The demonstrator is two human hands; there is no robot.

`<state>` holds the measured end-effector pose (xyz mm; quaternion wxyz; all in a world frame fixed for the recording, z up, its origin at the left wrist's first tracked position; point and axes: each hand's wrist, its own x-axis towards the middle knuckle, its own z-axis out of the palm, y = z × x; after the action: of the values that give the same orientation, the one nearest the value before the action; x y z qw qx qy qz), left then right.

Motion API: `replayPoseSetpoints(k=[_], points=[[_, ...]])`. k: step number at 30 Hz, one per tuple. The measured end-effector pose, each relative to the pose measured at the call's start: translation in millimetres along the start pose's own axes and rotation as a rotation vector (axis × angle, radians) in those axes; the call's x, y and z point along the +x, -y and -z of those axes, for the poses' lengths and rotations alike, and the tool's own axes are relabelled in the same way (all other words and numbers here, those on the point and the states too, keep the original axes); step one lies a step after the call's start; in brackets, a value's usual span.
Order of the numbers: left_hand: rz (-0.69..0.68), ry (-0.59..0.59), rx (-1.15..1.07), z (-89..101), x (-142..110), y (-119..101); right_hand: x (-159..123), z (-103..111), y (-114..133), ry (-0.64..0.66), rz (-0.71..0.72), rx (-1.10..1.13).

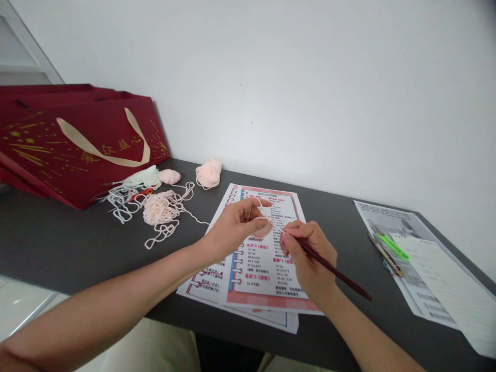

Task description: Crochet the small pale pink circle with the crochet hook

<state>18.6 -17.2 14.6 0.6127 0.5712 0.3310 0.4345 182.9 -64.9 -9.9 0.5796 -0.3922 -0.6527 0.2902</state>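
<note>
A crochet hook (334, 268) with a dark reddish-brown handle lies in my right hand (312, 256), its fingers closed around the front of the handle. The thin metal shaft points left toward my left hand (240, 222). There, thumb and fingers pinch pale pink yarn, and a strand loops up over a raised finger. Whether a small worked piece sits in the pinch I cannot make out. Below both hands lie printed pattern sheets (267, 299) with red headings and a drawn spiral binding. A loose tangle of pale pink yarn (160, 209) rests to the left, its strand running toward the sheets.
Behind the tangle sit two pale pink yarn balls, a small one (169, 176) and a larger one (209, 173), beside white yarn (141, 178). Red gift bags (77, 150) stand at the left. Green-handled scissors (393, 247) lie on papers (445, 279) at the right. A white wall rises behind.
</note>
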Motion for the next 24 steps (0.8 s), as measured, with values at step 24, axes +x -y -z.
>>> replayPoseSetpoints(k=[24], points=[[0.286, 0.106, -0.235, 1.0, 3.4, 7.2, 12.0, 8.9, -14.2, 0.317, 0.621, -0.691]])
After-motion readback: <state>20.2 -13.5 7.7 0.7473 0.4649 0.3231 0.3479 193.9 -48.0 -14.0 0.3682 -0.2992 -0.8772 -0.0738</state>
